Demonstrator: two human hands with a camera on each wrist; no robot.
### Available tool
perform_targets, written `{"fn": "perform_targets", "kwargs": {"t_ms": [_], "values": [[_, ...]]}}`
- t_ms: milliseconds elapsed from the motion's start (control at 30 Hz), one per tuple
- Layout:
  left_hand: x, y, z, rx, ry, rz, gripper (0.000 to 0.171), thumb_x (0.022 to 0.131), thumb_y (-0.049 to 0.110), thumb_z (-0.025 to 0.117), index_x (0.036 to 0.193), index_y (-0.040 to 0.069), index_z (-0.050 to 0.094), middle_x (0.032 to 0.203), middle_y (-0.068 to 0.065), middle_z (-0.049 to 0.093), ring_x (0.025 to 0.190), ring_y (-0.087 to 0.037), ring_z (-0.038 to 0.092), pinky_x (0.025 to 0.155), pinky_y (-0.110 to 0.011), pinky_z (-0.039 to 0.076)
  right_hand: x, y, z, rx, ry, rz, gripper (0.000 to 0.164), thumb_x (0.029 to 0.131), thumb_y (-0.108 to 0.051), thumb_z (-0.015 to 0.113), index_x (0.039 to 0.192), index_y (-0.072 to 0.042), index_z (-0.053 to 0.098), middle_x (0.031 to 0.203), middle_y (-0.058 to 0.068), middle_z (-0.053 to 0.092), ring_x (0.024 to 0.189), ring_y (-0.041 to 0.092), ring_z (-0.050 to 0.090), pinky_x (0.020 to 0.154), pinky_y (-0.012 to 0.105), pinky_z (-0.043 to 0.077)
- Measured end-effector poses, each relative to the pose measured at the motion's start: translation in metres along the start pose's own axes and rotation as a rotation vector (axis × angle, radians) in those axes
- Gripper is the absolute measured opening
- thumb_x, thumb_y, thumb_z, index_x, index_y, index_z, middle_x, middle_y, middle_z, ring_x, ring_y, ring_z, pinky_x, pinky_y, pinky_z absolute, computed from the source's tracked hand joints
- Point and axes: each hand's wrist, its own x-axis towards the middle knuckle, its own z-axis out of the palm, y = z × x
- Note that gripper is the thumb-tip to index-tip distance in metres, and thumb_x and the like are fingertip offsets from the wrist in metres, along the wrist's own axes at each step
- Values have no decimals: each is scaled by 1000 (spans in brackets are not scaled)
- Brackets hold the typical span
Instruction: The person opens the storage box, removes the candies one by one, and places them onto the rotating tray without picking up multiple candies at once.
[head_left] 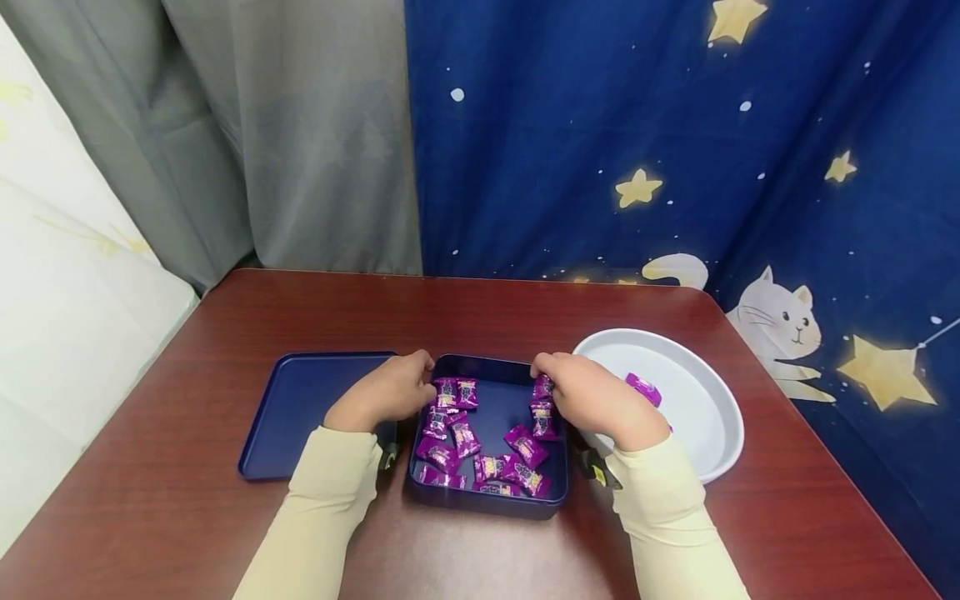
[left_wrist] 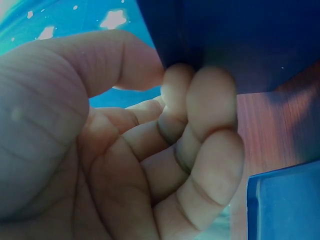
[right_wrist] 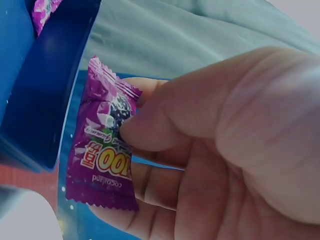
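Observation:
A dark blue rectangular box (head_left: 497,400), low-walled, contains several purple-wrapped candies (head_left: 465,433) along its left, near and right sides. My left hand (head_left: 390,387) grips the box at its far left corner, thumb and fingertips curled in against the wall in the left wrist view. Between thumb and fingers, my right hand (head_left: 596,396) pinches one purple candy (right_wrist: 102,145) with "100" printed on its wrapper. That hand is at the box's far right corner, and the candy shows right beside the wall in the right wrist view.
The box's flat blue lid (head_left: 315,408) lies to the left on the brown table (head_left: 480,317). A round white tray (head_left: 705,417) stands to the right, with a purple candy (head_left: 643,389) in it, partly behind my right hand. Curtains (head_left: 540,167) hang beyond the table.

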Motion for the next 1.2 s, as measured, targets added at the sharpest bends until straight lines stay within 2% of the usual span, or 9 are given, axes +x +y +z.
{"fn": "perform_targets", "kwargs": {"t_ms": [133, 300, 467, 800, 1033, 1200], "values": [[0, 1, 0, 9, 1, -4, 38, 87, 15, 59, 121, 0, 51, 86, -9, 57, 69, -19, 53, 71, -39, 51, -3, 10, -2, 7, 43, -33, 28, 82, 6, 48, 102, -8, 60, 96, 7, 65, 88, 21, 58, 87, 43, 49], [0, 1, 0, 5, -3, -5, 38, 87, 14, 59, 121, -1, 50, 84, -9, 57, 67, -19, 53, 69, -37, 51, -7, 22, -5, 33, 64, -19, 28, 82, 6, 46, 100, -9, 59, 88, 4, 63, 82, 19, 56, 83, 43, 50], [0, 1, 0, 9, 0, 2, 38, 87, 15, 58, 121, -1, 51, 85, -9, 57, 67, -18, 53, 69, -37, 51, -11, 34, -9, 30, 75, 18, 27, 83, 6, 46, 100, -9, 61, 88, 4, 63, 81, 19, 56, 81, 43, 51], [1, 0, -1, 30, 9, 25, 36, 87, 15, 57, 119, -1, 51, 87, -9, 58, 69, -18, 53, 69, -38, 49, -19, 57, -15, 41, 97, 105, 31, 79, 6, 49, 104, -7, 61, 85, 6, 62, 79, 21, 54, 79, 44, 50], [1, 0, -2, 36, 10, 31, 36, 87, 15, 57, 118, -1, 51, 90, -9, 58, 70, -18, 53, 72, -40, 49, -25, 76, -16, 81, 51, 202, 32, 80, 2, 52, 109, -8, 60, 94, 10, 65, 83, 24, 56, 84, 50, 49], [1, -1, -1, 37, 10, 33, 35, 87, 15, 57, 117, -1, 52, 86, -8, 57, 67, -18, 53, 70, -38, 48, -28, 89, -13, 93, 45, 215, 32, 80, 2, 50, 110, -5, 59, 97, 15, 65, 85, 27, 56, 84, 52, 48]]}}
